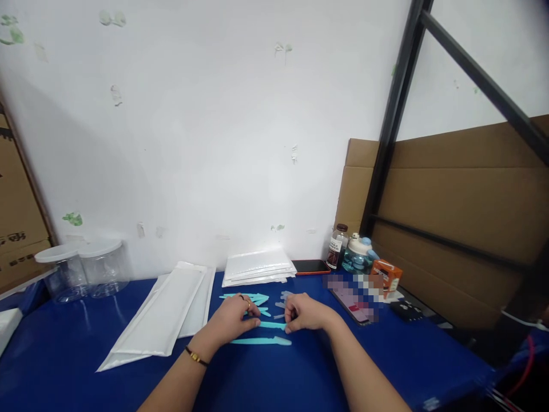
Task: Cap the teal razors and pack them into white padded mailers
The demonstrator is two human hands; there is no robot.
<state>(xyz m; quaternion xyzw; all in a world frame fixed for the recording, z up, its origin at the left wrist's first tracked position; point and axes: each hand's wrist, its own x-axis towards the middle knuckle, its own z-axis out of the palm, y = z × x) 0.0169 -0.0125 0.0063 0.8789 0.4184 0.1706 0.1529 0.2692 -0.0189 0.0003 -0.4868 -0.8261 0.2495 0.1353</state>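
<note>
A turquoise eyebrow razor (272,325) spans the gap between my two hands, just above or on the blue table. My left hand (235,317) is closed with thumb and fingers at its left end. The thumb and curled fingers of my right hand (306,312) pinch its right end. Nearer to me a second turquoise razor (259,341) lies crosswise, its left part close to my left wrist. Beyond my left hand lies a loose group of turquoise razors (258,298), partly covered by the fingers. Small translucent pieces, perhaps blade caps (279,305), lie beside my right fingers.
White padded envelopes (158,315) lie at left, with a stack of more envelopes (257,266) by the wall. Two clear jars (103,272) stand far left. At right are a phone (311,266), another phone (351,300), a brown bottle (337,246), a water bottle (358,256) and an orange box (387,276).
</note>
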